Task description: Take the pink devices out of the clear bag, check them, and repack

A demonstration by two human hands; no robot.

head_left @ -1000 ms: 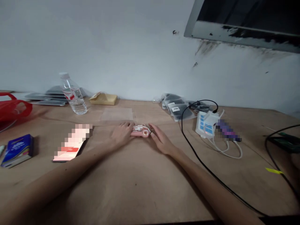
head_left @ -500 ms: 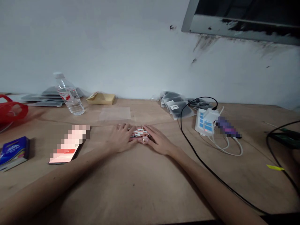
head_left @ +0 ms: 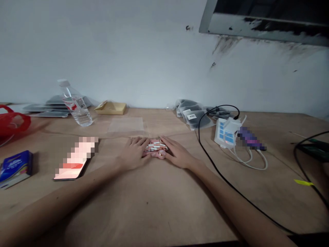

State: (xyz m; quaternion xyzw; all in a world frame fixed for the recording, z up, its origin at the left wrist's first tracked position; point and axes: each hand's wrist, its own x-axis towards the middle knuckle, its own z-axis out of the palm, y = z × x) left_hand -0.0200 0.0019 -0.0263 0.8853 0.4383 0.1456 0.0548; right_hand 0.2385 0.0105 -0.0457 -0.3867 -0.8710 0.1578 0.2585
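Observation:
A small pink object with white strips on it (head_left: 155, 148) lies on the wooden table (head_left: 159, 199), a little past the middle. My left hand (head_left: 132, 153) rests palm down against its left side, fingers stretched forward and close together. My right hand (head_left: 177, 153) lies flat against its right side, its thumb by a pink round part at the near end. Both hands press the object from the sides between them. Part of the object is hidden under the fingers.
A phone (head_left: 75, 159) lies left of my hands, a blue packet (head_left: 15, 168) and a red bag (head_left: 11, 122) further left. A water bottle (head_left: 74, 103), yellow box (head_left: 110, 108) and clear sheet (head_left: 125, 124) sit behind. Right: dark packets (head_left: 192, 116), white adapter (head_left: 226, 133), black cable (head_left: 226, 183).
My hands have closed in on the pink object from both sides and turned it a little; the white strips now show more on top. The view has shifted slightly.

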